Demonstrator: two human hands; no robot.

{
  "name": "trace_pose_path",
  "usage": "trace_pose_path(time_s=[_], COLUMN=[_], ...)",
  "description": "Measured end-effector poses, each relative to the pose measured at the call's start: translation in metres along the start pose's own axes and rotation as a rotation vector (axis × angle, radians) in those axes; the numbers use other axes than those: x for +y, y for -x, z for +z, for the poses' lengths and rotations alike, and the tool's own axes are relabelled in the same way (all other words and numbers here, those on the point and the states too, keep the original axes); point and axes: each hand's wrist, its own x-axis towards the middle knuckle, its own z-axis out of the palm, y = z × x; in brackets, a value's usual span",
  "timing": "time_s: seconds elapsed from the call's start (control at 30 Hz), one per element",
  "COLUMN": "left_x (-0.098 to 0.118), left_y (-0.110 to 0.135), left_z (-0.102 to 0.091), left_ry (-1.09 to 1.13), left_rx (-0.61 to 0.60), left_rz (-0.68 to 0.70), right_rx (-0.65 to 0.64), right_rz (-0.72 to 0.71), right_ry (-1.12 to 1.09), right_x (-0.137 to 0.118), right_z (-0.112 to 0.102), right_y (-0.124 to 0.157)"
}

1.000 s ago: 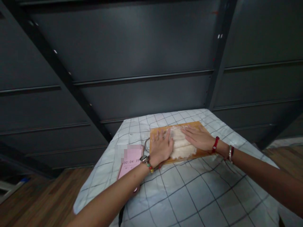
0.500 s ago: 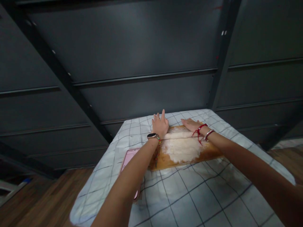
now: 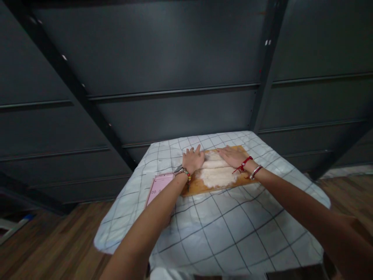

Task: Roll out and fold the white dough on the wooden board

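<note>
A flat sheet of pale dough lies on a floured wooden board. Across its far part runs a whitish rolling pin, its ends covered by my hands. My left hand rests palm down over the left end, fingers spread and pointing away from me. At the other end, my right hand lies flat with its fingers stretched toward the left. Neither hand is wrapped round the pin. White flour dusts the board around the dough.
A phone with a pink screen lies left of the board, partly behind my left forearm. A white checked cloth covers the table. Dark metal panels rise behind it, and wooden flooring shows at the sides.
Both hands and the rolling pin have come slightly nearer to me over the board. My left index finger, raised before, is lower now. The whole view has shifted a little.
</note>
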Motion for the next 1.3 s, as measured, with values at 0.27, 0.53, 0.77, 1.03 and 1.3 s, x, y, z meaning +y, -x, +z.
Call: trace_pose_path(time_s=[0.27, 0.53, 0.77, 1.03, 1.3], left_x=[0.013, 0.014, 0.010, 0.012, 0.013], left_y=[0.071, 0.095, 0.107, 0.089, 0.083], left_z=[-0.002, -0.004, 0.002, -0.008, -0.007], left_ry=[-0.075, -0.066, -0.070, -0.077, -0.099], left_rx=[0.176, 0.207, 0.197, 0.114, 0.085], left_rz=[0.075, 0.127, 0.176, 0.139, 0.071], right_rx=[0.024, 0.061, 0.173, 0.216, 0.322], right_rz=[-0.088, -0.249, -0.287, -0.341, -0.430], right_ry=[0.036, 0.068, -0.009, -0.107, -0.120], right_x=[-0.018, -0.016, -0.009, -0.006, 0.000], right_z=[-0.005, -0.002, 0.005, 0.003, 0.014], right_y=[0.052, 0.075, 0.081, 0.066, 0.065])
